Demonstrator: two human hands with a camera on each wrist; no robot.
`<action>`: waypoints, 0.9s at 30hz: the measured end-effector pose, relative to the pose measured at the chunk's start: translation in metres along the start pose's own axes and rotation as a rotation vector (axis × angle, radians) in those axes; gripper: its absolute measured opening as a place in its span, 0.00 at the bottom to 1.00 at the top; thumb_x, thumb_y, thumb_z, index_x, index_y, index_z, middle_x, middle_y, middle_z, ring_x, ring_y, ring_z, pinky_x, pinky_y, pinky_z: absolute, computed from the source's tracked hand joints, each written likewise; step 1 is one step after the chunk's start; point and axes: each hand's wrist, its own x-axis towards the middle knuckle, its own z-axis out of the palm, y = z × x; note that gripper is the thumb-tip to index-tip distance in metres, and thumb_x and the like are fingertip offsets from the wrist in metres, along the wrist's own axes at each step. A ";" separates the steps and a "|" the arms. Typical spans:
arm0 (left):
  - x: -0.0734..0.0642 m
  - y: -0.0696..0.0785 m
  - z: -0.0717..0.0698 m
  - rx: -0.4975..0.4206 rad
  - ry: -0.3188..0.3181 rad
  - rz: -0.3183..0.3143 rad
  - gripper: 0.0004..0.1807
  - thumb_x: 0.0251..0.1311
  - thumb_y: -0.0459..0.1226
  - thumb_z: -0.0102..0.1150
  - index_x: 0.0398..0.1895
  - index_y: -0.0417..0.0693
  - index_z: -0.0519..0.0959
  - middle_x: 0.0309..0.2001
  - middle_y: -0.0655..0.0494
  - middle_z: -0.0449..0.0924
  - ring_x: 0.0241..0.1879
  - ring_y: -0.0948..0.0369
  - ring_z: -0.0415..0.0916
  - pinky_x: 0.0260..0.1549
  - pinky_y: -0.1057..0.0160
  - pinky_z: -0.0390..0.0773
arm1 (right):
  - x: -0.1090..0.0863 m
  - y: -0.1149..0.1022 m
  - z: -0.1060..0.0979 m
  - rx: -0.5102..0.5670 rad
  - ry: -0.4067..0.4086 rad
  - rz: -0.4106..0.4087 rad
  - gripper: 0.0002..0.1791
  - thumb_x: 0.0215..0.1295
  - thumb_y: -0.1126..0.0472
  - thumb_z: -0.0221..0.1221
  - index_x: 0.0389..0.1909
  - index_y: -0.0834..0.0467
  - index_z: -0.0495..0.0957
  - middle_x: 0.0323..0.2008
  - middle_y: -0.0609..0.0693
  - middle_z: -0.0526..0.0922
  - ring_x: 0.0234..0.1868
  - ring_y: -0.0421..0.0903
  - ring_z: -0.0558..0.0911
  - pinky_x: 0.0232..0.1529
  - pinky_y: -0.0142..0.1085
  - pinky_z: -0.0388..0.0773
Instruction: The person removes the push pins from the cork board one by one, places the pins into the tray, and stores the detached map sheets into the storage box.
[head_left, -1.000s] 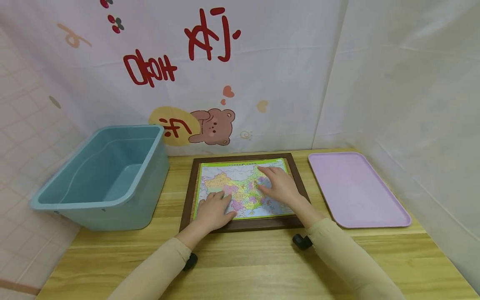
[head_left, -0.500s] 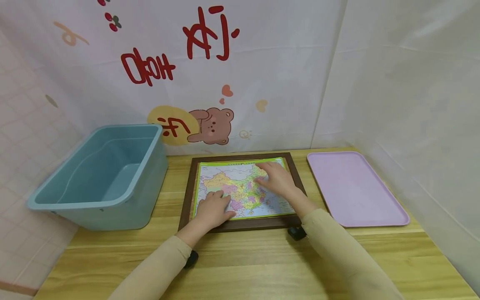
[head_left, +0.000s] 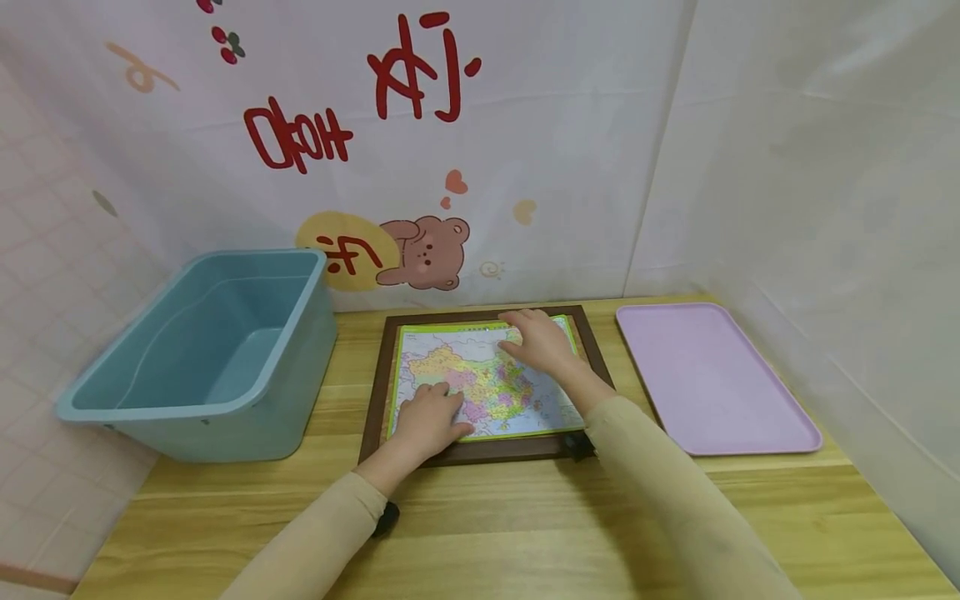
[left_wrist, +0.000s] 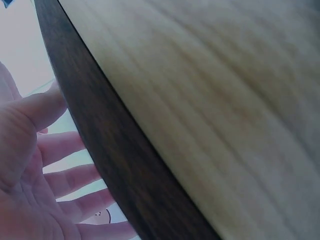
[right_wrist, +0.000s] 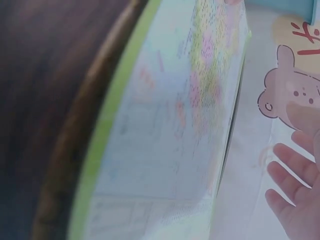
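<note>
A colourful printed map (head_left: 465, 354) with a green border lies inside a dark brown wooden frame (head_left: 487, 452) on the table. Over the map's near left part, my left hand (head_left: 426, 422) rests with its fingers spread. My right hand (head_left: 540, 340) is at the far right part of the map, fingers extended toward its top edge. Whether its fingertips touch the map is hard to tell. In the left wrist view, the left hand's fingers (left_wrist: 75, 180) are partly hidden behind the frame. The right wrist view has the right hand (right_wrist: 300, 185) with spread fingers, holding nothing.
A deep blue plastic bin (head_left: 300, 367) stands on the left of the wooden table (head_left: 480, 533). On the right lies a flat pink tray (head_left: 708, 375). A white curtain with a printed bear (head_left: 431, 254) hangs right behind the table.
My right hand has slid left and slightly away from me across the map, uncovering more of its right side. The left hand has stayed in place, as have the map and frame.
</note>
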 end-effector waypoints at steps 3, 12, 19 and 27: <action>0.001 0.001 0.000 0.006 0.004 0.005 0.29 0.59 0.57 0.65 0.55 0.48 0.82 0.52 0.46 0.78 0.51 0.44 0.74 0.37 0.41 0.79 | 0.008 0.000 0.003 -0.009 0.002 0.018 0.29 0.66 0.50 0.65 0.66 0.53 0.73 0.63 0.54 0.76 0.64 0.57 0.72 0.58 0.53 0.72; 0.005 0.001 -0.004 0.010 -0.003 0.021 0.28 0.57 0.57 0.67 0.51 0.47 0.84 0.46 0.48 0.80 0.42 0.48 0.75 0.30 0.44 0.81 | 0.023 0.000 0.010 -0.004 0.013 0.033 0.26 0.66 0.52 0.65 0.65 0.51 0.75 0.62 0.53 0.76 0.64 0.55 0.71 0.60 0.50 0.71; 0.005 0.001 -0.004 0.012 -0.007 0.015 0.27 0.55 0.57 0.68 0.48 0.47 0.85 0.42 0.49 0.79 0.40 0.48 0.75 0.29 0.45 0.81 | 0.035 0.000 0.014 -0.029 0.009 0.037 0.24 0.67 0.53 0.65 0.63 0.49 0.77 0.57 0.51 0.79 0.60 0.54 0.74 0.58 0.49 0.72; 0.004 0.002 -0.002 0.016 -0.002 0.017 0.26 0.55 0.57 0.68 0.45 0.47 0.85 0.39 0.51 0.79 0.37 0.50 0.74 0.26 0.47 0.81 | 0.045 0.007 0.018 -0.034 -0.027 0.086 0.25 0.68 0.51 0.64 0.64 0.48 0.75 0.56 0.50 0.79 0.60 0.52 0.74 0.57 0.47 0.73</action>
